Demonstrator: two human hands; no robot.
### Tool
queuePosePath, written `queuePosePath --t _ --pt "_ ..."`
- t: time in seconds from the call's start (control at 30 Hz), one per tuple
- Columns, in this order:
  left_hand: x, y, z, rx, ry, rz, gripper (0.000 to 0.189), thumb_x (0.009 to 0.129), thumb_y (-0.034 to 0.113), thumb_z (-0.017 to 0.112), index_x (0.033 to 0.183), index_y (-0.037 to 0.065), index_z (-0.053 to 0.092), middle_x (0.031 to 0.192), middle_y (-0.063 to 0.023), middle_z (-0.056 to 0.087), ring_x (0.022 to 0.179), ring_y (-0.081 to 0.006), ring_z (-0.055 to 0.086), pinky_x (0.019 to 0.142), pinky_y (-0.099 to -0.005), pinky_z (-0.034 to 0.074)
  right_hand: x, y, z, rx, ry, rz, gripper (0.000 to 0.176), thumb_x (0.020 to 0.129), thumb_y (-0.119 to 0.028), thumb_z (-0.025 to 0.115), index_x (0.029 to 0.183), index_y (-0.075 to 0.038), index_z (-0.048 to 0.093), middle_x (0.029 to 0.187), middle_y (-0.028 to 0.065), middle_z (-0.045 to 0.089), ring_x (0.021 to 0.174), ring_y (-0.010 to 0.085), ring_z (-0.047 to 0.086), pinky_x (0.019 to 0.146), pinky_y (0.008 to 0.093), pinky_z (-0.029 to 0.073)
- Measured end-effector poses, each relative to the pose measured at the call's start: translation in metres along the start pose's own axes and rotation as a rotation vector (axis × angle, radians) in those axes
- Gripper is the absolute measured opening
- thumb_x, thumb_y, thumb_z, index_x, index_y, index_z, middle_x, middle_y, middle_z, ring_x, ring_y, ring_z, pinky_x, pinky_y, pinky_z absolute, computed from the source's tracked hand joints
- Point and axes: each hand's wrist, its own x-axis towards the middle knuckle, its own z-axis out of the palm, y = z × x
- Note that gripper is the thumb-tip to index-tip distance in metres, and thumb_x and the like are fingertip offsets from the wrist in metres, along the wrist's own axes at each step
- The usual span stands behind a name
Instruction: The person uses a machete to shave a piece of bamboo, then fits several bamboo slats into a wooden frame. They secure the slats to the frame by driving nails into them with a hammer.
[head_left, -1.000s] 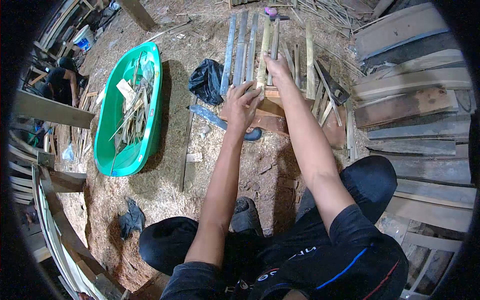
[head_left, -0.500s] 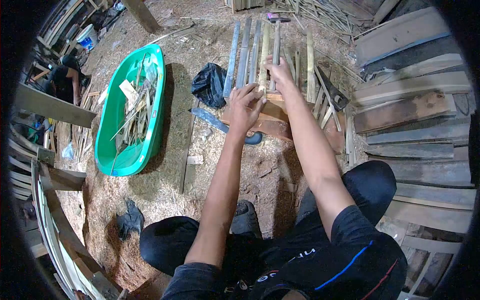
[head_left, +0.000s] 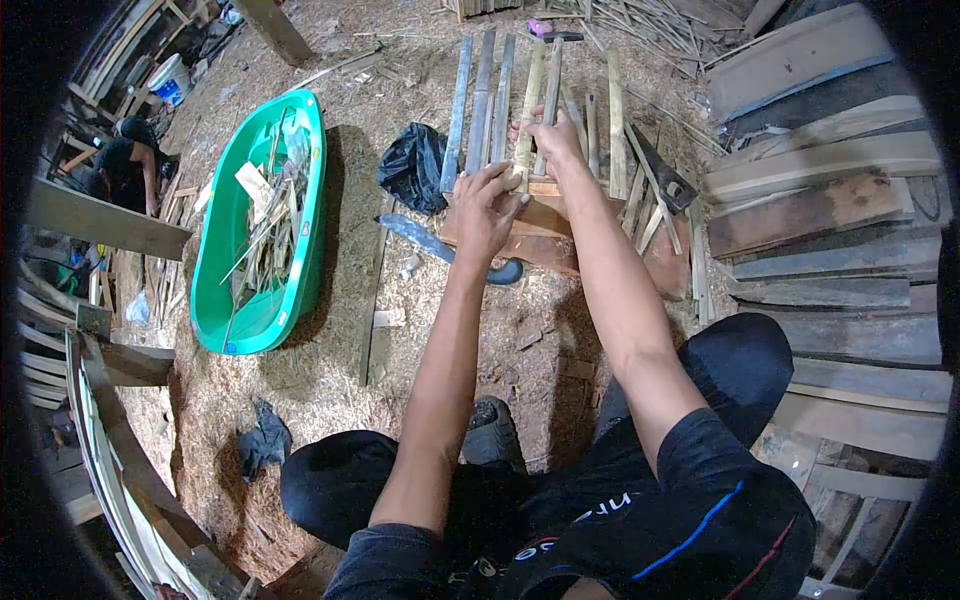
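Right grip holds the hammer by its handle, head beyond.

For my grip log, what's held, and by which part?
Right hand: hammer, by its handle's nearer half. Left hand: at the pale strip's near end; grip unclear.

The light was rather bright on the floor and seemed to come from above, while the far left side was dim and grainy. Dark shadows fell at the right of the tub and beside the right forearm. The left hand and right hand were quite clear, but the wide lens distorted the edges, and a black round border covered the corners.
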Motion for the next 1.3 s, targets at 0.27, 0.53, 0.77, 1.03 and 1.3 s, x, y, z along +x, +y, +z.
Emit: queuePosePath --t 0.27,0.53,0.77,1.03,1.3 --pt "-0.001 0.001 -0.001 -0.049 -0.074 -0.091 0.025 0.080 0.022 0.079 0.102 0.010 0.074 0.126 -0.0057 0.065 0.118 -0.0287 0.058 0.111 -0.0512 0.029 0.005 0.006 -0.001 0.034 -0.019 0.020 0.030 0.084 0.010 0.062 0.107 -0.002 0.048 0.093 0.0180 0.065 0.078 0.0259 0.072 0.061 0.0367 0.058" --pt "0.004 0.007 -0.006 -0.075 -0.087 -0.154 0.028 0.078 0.022 0.081 0.102 0.009 0.073 0.122 -0.0071 0.066 0.119 -0.0288 0.057 0.112 -0.0516 0.029 0.004 0.005 0.001 0.003 -0.017 -0.009 0.031 0.084 0.013 0.059 0.110 0.001 0.048 0.096 0.0200 0.064 0.079 0.0258 0.071 0.061 0.0346 0.059" --pt "0.009 0.008 -0.009 0.001 0.003 0.003 0.029 0.077 0.016 0.080 0.103 0.007 0.073 0.110 -0.0087 0.069 0.113 -0.0314 0.057 0.105 -0.0465 0.038 -0.002 0.001 0.002 0.069 -0.006 0.002 0.028 0.083 0.015 0.056 0.107 0.001 0.048 0.095 0.0209 0.062 0.080 0.0283 0.071 0.061 0.0371 0.059" --pt "0.018 -0.004 -0.007 -0.122 -0.146 -0.068 0.019 0.076 0.015 0.079 0.093 0.008 0.076 0.098 -0.0079 0.068 0.103 -0.0297 0.059 0.098 -0.0408 0.042 0.001 0.005 0.000 0.060 -0.028 0.006 0.028 0.083 0.014 0.057 0.106 0.000 0.049 0.091 0.0186 0.063 0.079 0.0268 0.070 0.063 0.0368 0.058" --pt "0.021 -0.006 -0.005 -0.167 -0.141 -0.067 0.014 0.077 0.010 0.078 0.088 0.004 0.070 0.091 -0.0104 0.068 0.096 -0.0305 0.062 0.093 -0.0397 0.044 0.011 0.016 -0.003 0.024 -0.026 -0.004 0.028 0.083 0.011 0.059 0.107 -0.001 0.050 0.092 0.0166 0.063 0.082 0.0254 0.071 0.065 0.0357 0.057"
